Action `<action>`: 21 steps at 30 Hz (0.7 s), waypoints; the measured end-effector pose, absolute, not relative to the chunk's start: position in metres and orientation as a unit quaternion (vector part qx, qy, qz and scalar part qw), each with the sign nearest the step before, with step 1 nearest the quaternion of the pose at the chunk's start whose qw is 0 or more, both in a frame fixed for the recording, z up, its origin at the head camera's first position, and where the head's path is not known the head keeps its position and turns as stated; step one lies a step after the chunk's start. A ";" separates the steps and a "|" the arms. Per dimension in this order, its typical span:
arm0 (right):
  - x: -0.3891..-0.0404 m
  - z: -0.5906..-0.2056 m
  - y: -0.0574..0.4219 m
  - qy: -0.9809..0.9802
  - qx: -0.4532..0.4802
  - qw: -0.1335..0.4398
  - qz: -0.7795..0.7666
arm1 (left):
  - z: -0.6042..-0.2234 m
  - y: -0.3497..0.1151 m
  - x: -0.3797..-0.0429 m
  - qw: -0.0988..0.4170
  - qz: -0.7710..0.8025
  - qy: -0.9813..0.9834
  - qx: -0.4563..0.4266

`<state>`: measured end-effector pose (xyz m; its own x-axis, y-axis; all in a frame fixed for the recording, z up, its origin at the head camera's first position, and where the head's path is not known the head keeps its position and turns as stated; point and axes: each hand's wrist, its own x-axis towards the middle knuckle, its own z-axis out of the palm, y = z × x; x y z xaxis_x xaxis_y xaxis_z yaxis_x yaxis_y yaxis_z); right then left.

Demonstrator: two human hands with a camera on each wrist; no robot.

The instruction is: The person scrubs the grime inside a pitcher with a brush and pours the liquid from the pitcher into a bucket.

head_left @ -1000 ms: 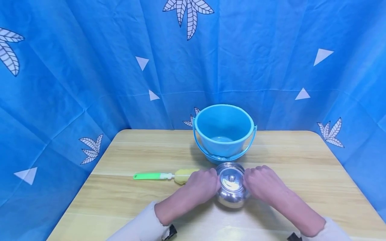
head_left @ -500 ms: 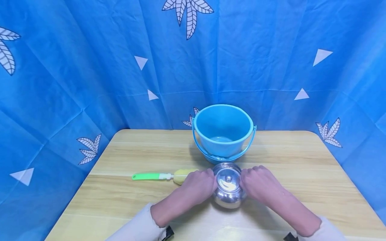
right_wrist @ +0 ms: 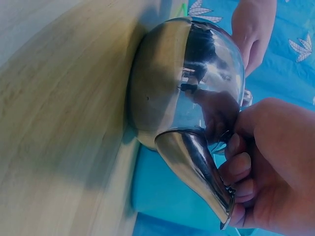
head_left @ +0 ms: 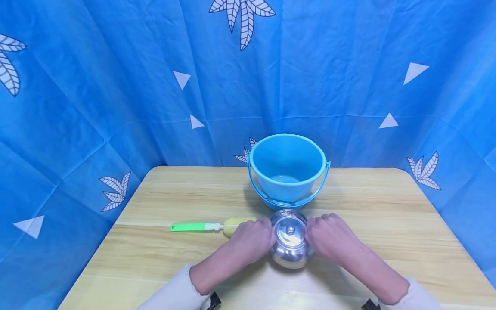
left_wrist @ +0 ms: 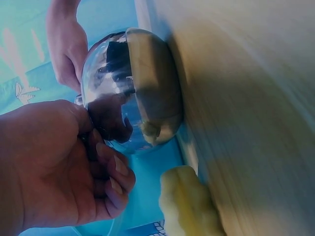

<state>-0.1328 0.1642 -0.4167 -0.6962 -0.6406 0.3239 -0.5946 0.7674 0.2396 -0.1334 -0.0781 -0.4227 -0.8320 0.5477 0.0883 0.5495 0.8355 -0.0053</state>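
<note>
A shiny metal teapot (head_left: 291,255) stands upright between my two hands, its round knobbed lid (head_left: 290,232) facing up. My left hand (head_left: 253,237) grips it at the upper left side; in the left wrist view the fingers (left_wrist: 118,169) curl round a dark part at the edge. On the opposite side my right hand (head_left: 329,237) holds the upper edge with curled fingers, right beside the curved spout (right_wrist: 189,160). The teapot's base is close to the wooden tabletop, and what the right fingers grip is partly hidden by them.
Just behind the teapot stands a light blue bucket (head_left: 286,192), its handle hanging down in front. A green-handled sponge brush (head_left: 190,227) lies to the left, its yellow head (head_left: 232,224) partly behind my left hand. Blue curtains (head_left: 329,86) surround the wooden table (head_left: 186,189).
Both hands and the teapot have shifted slightly left together, with the grip unchanged. The bucket and the brush have stayed in place.
</note>
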 end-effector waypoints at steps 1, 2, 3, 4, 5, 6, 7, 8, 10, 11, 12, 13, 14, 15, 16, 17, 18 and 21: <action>-0.133 -0.417 0.164 -0.919 0.336 0.198 -0.060 | -0.423 -0.079 -0.133 0.047 -0.012 -0.956 -0.288; -0.133 -0.417 0.164 -0.919 0.337 0.198 -0.061 | -0.424 -0.079 -0.133 0.050 -0.013 -0.956 -0.288; -0.133 -0.417 0.163 -0.919 0.337 0.197 -0.063 | -0.424 -0.079 -0.133 0.052 -0.015 -0.956 -0.288; -0.133 -0.418 0.163 -0.919 0.336 0.197 -0.064 | -0.424 -0.079 -0.133 0.052 -0.017 -0.956 -0.288; -0.133 -0.418 0.163 -0.919 0.336 0.195 -0.065 | -0.424 -0.079 -0.133 0.051 -0.018 -0.956 -0.287; -0.133 -0.418 0.163 -0.920 0.335 0.194 -0.066 | -0.424 -0.080 -0.133 0.052 -0.020 -0.956 -0.287; -0.133 -0.418 0.163 -0.920 0.335 0.192 -0.066 | -0.424 -0.080 -0.133 0.053 -0.020 -0.956 -0.287; -0.133 -0.418 0.163 -0.920 0.334 0.191 -0.067 | -0.424 -0.080 -0.133 0.053 -0.019 -0.956 -0.287; -0.134 -0.418 0.163 -0.921 0.333 0.191 -0.069 | -0.424 -0.080 -0.133 0.051 -0.015 -0.956 -0.287; -0.134 -0.419 0.163 -0.921 0.333 0.192 -0.070 | -0.424 -0.079 -0.133 0.050 -0.013 -0.956 -0.287; -0.134 -0.419 0.163 -0.920 0.333 0.193 -0.071 | -0.424 -0.079 -0.133 0.049 -0.011 -0.956 -0.288; -0.134 -0.419 0.164 -0.920 0.332 0.195 -0.071 | -0.424 -0.079 -0.133 0.046 -0.010 -0.957 -0.287; -0.134 -0.419 0.164 -0.919 0.332 0.198 -0.071 | -0.425 -0.078 -0.133 0.043 -0.009 -0.957 -0.286; -0.134 -0.420 0.164 -0.919 0.332 0.200 -0.070 | -0.425 -0.078 -0.133 0.042 -0.008 -0.957 -0.286; -0.134 -0.420 0.164 -0.919 0.332 0.202 -0.069 | -0.425 -0.078 -0.133 0.042 -0.007 -0.957 -0.286; -0.134 -0.421 0.165 -0.919 0.332 0.204 -0.068 | -0.425 -0.078 -0.133 0.041 -0.007 -0.958 -0.284; -0.134 -0.421 0.165 -0.918 0.332 0.205 -0.067 | -0.426 -0.077 -0.133 0.042 -0.006 -0.958 -0.283; -0.134 -0.422 0.164 -0.919 0.330 0.207 -0.066 | -0.426 -0.077 -0.132 0.050 0.002 -0.957 -0.284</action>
<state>-0.1336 0.1644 -0.4221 -0.6964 -0.6334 0.3374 -0.5788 0.7736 0.2579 -0.1322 -0.0768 -0.4263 -0.8334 0.5447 0.0940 0.5442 0.8383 -0.0328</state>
